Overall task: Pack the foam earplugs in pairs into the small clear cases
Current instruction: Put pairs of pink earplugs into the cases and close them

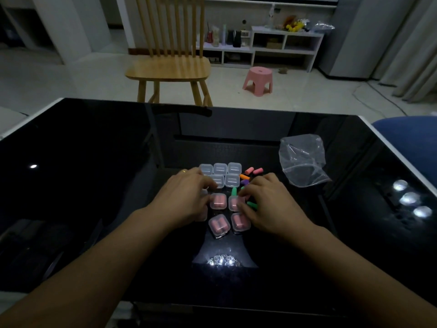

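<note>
Four small clear cases sit closed near the front of the glossy black table (94, 162), each holding a pair of pink foam earplugs: two nearest the person, the near-left case (219, 225) and near-right case (240, 222), and two just behind them, the middle-left case (218, 201) and the middle-right case (234, 202). Further back stands a cluster of empty clear cases (221, 174), three in the far row and two in front of them. Loose earplugs lie just right of the cases: two pink ones (254, 171), an orange one (244, 177), a purple one (245, 182) and green ones (234, 191) partly under the fingers. A crumpled clear plastic bag (302, 159) rests well to the right. The left hand (186, 197) lies palm down with fingers loosely curled, its fingertips touching the left side of the middle-left case; whether it truly grips it I cannot tell. The right hand (264, 202) has its fingers bent down over the middle-right case, thumb and fingertips pinching at its edges, with a green earplug (251, 205) just beside the thumb.
</note>
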